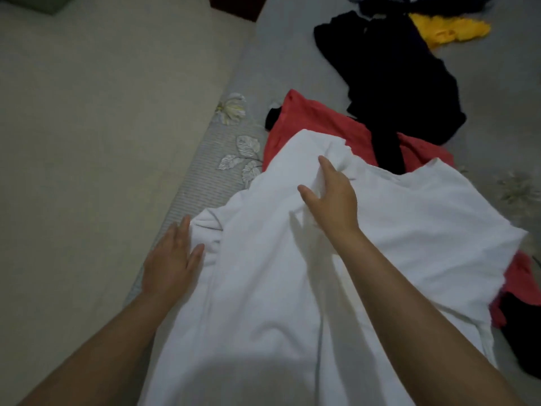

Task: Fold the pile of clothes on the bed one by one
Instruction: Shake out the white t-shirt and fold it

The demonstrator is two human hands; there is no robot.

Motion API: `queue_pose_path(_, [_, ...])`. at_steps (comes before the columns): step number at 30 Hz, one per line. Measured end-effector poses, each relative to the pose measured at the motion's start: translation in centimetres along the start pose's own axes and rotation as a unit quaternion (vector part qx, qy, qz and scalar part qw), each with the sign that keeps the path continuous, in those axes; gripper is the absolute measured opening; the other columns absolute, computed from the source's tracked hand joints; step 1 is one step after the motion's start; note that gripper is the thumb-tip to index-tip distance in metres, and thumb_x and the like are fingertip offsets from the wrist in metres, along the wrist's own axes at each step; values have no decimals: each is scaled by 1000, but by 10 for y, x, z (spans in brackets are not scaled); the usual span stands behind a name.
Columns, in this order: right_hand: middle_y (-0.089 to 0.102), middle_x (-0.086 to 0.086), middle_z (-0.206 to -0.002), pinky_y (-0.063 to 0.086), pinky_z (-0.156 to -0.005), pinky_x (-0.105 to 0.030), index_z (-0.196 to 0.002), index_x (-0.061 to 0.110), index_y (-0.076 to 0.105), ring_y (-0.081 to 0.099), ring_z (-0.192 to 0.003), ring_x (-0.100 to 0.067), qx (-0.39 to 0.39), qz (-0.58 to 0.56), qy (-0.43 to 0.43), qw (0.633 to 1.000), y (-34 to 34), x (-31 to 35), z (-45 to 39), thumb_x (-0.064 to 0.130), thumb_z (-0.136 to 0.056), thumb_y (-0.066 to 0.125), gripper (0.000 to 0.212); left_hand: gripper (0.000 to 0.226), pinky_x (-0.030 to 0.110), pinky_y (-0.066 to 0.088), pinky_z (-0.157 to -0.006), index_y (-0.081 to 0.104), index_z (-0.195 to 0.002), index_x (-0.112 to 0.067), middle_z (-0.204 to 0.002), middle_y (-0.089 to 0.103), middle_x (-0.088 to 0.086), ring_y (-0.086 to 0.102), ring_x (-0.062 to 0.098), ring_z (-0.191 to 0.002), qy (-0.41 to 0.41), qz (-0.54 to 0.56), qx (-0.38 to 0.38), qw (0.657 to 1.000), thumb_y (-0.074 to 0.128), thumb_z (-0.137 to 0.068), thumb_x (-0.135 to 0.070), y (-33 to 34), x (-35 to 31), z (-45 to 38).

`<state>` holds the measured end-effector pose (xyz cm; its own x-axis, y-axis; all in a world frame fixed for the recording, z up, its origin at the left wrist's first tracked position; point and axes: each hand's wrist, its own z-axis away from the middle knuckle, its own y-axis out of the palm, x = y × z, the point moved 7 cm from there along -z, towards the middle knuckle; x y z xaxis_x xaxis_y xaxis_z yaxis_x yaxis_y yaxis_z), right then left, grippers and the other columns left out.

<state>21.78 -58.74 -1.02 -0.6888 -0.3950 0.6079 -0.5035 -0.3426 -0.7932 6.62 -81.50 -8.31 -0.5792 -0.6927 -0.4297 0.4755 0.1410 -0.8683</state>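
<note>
While the white garment (292,273) lies spread on the bed (287,54), soft, light and limp, right hand (330,197) pinches a fold; left hand (172,259) rests flat at its edge.

White garment (292,273), red cloth (316,124), black clothes (404,83), yellow piece (450,29), grey leaf-patterned bedsheet (228,159).

**Bare arms, nothing worn**

Two forearms in view, bare from lower frame edge to fingertips. No sleeve or cuff showing on either. Left hand (171,259) without ring, watch or band; same for right hand (332,197). Wrists unadorned. Fingernails short where visible. Slight blur in dim light.
</note>
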Motion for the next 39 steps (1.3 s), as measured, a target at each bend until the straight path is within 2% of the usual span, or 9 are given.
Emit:
queue_pose_path(5, [55, 10, -97, 35, -67, -10, -145, 22, 15, 54, -82, -5, 138, -32, -71, 987, 73, 30, 9, 27, -84, 60, 76, 59, 42, 35, -91, 19, -144, -6, -128, 49, 28, 47, 45, -110, -57, 136, -76, 986, 43, -94, -27, 7, 18, -5])
queue_pose_path(8, [44, 10, -126, 39, -90, -18, -141, 25, 22, 51, -113, -17, 75, -74, -37, 994, 71, 11, 20, 27, -82, 65, 73, 58, 37, 39, -86, 12, -146, -19, -140, 41, 19, 48, 40, -116, -145, 249, -73, 955, 39, -95, -26, 23, 20, -8])
queue_pose_path(11, [28, -8, -148, 24, -107, -38, -145, 14, 15, 23, -138, -24, 142, 138, 13, 980, 81, -18, 19, 38, -79, 66, 86, 53, 34, 38, -89, 19, -145, -18, -135, 46, 22, 48, 38, -118, -192, 301, -96, 929, 37, -97, -28, 23, 22, -16])
queue_pose_path(22, [48, -5, -137, 34, -102, -36, -142, 15, 29, 46, -123, -22, 204, 88, -2, 975, 76, -21, 30, 27, -89, 54, 60, 58, 30, 36, -51, 39, -136, -5, -54, 51, 9, 56, 32, -51, 138, 142, -221, 955, 37, -88, -38, -123, -26, -83])
queue_pose_path(27, [53, -10, -129, 37, -98, -38, -140, 13, 33, 50, -118, -26, 190, 127, -13, 974, 77, -20, 29, 29, -88, 55, 59, 64, 30, 39, -67, 2, -146, -12, -94, 64, 23, 60, 38, -89, -131, 247, -3, 960, 41, -96, -20, -20, 40, -24])
queue_pose_path(30, [54, -11, -127, 37, -97, -39, -139, 12, 35, 50, -117, -28, 173, 138, -4, 975, 80, -21, 32, 29, -89, 53, 56, 69, 25, 31, -59, 12, -146, -8, -64, 56, 2, 57, 27, -69, -170, 259, -98, 946, 53, -91, -17, -13, 67, 7])
queue_pose_path(32, [55, -13, -126, 38, -97, -41, -138, 10, 36, 51, -117, -29, 165, 138, 0, 977, 83, -21, 33, 29, -90, 52, 54, 69, 31, 39, -75, 18, -144, -10, -85, 61, 8, 57, 33, -89, -230, 244, -172, 926, 56, -88, -23, -18, 87, 9])
queue_pose_path(35, [56, -13, -126, 38, -96, -42, -137, 9, 37, 51, -117, -30, 157, 141, 12, 977, 85, -20, 36, 29, -91, 50, 52, 77, 42, 33, -98, 5, -147, -18, -131, 47, 24, 44, 41, -119, -340, 240, -93, 905, 48, -89, -44, 3, 100, -1])
queue_pose_path(39, [55, -13, -129, 37, -96, -42, -137, 8, 39, 51, -117, -31, 160, 121, 31, 979, 85, -16, 39, 44, -83, 36, 65, 69, 37, 38, -93, 12, -146, -18, -133, 48, 22, 48, 38, -117, -349, 266, -112, 892, 50, -91, -35, 6, 96, -8])
